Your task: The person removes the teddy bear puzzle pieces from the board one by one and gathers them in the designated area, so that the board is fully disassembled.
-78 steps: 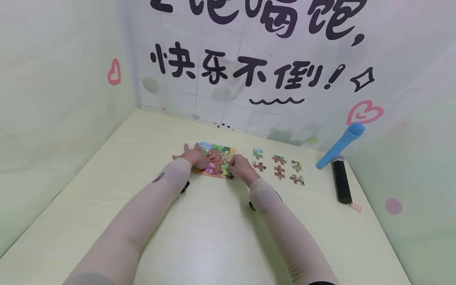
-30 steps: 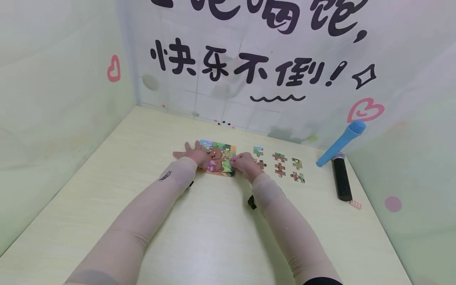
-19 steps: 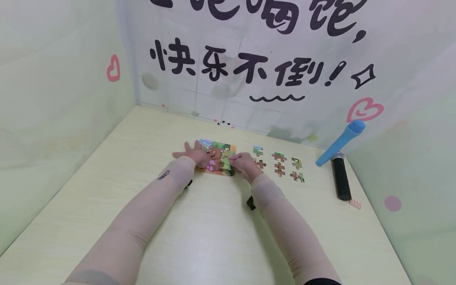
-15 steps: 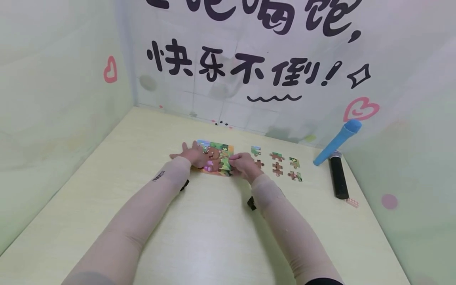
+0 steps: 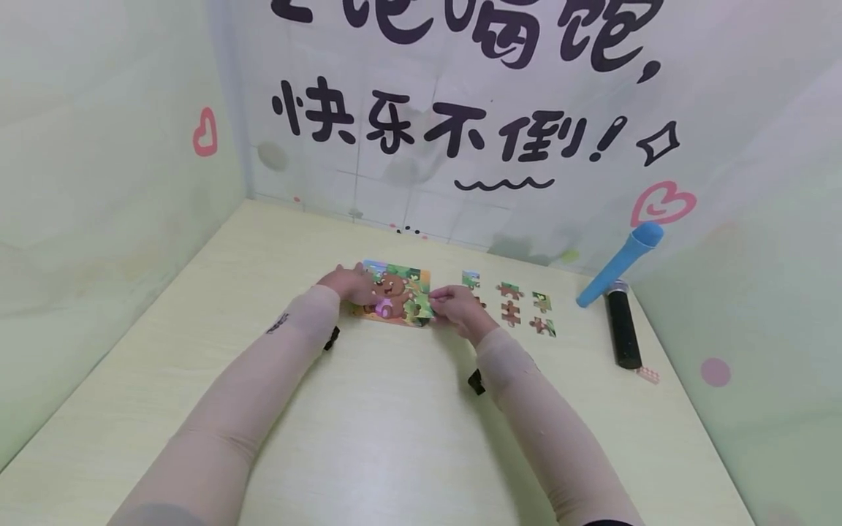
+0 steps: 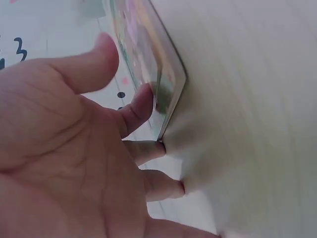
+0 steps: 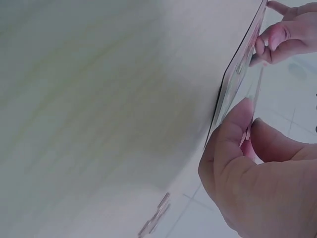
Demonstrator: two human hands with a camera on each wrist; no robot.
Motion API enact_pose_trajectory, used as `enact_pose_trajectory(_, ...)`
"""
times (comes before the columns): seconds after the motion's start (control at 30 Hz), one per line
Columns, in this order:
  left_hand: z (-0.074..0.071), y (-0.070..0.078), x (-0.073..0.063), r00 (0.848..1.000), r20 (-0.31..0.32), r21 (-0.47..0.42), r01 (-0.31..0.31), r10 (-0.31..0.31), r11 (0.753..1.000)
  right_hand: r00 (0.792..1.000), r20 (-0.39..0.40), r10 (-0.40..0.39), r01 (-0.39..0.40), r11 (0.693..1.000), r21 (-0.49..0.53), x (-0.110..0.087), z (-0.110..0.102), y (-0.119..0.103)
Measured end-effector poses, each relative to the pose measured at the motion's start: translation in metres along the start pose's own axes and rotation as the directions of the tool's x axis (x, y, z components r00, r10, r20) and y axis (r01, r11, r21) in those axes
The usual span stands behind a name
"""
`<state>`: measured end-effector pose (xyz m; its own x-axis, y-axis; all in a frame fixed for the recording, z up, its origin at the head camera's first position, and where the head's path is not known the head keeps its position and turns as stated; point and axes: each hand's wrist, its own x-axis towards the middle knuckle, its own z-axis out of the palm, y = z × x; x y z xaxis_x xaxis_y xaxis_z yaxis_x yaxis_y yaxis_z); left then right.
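Observation:
A bear jigsaw puzzle lies on a thin board near the back of the table. At its left edge is my left hand, covering part of that side. The left wrist view shows this hand with thumb apart and index fingertip at the puzzle's corner, other fingertips down by the table. My right hand is at the puzzle's right side. In the right wrist view, its thumb and index finger pinch a thin puzzle piece, tilted up over the board; the fingers hide its near end.
Several loose puzzle pieces lie in rows to the right of the puzzle, one partly behind my right hand. Farther right, a blue microphone leans against the wall beside a black microphone. Fabric-covered walls bound the table.
My left hand has drawn back left and its spread fingers have come together, uncovering more of the puzzle. My right hand has shifted slightly right, still pinching the piece.

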<state>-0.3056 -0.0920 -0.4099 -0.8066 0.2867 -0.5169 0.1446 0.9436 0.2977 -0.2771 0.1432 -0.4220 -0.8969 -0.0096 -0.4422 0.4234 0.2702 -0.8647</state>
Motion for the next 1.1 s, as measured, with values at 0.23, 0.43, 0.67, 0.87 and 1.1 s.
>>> enact_pose_trajectory(0.23, 0.002, -0.006, -0.004, 0.999, -0.049, -0.094, 0.002, -0.006, 0.996, 1.000, -0.019, -0.021, 0.022, 1.000, 0.007, -0.001, -0.021, 0.006)
enact_pose_trajectory(0.43, 0.005, -0.005, -0.011, 0.998, -0.050, -0.187, 0.029, -0.039, 0.982, 0.999, -0.037, -0.032, 0.032, 0.999, 0.004, -0.002, -0.041, 0.012)
enact_pose_trajectory(0.67, 0.006, -0.004, -0.010, 0.997, -0.039, -0.156, 0.058, -0.065, 0.986, 0.998, -0.059, -0.013, 0.012, 1.000, -0.025, -0.008, -0.072, 0.023)
enact_pose_trajectory(0.87, 0.006, -0.006, -0.010, 0.999, -0.045, -0.118, 0.023, -0.028, 0.993, 0.997, -0.077, -0.016, 0.013, 0.999, -0.044, -0.012, -0.105, 0.040)
enact_pose_trajectory(1.1, 0.004, -0.009, -0.013, 0.998, -0.061, -0.081, -0.011, 0.006, 0.997, 0.997, -0.070, -0.008, 0.002, 0.997, -0.080, -0.022, -0.136, 0.048)
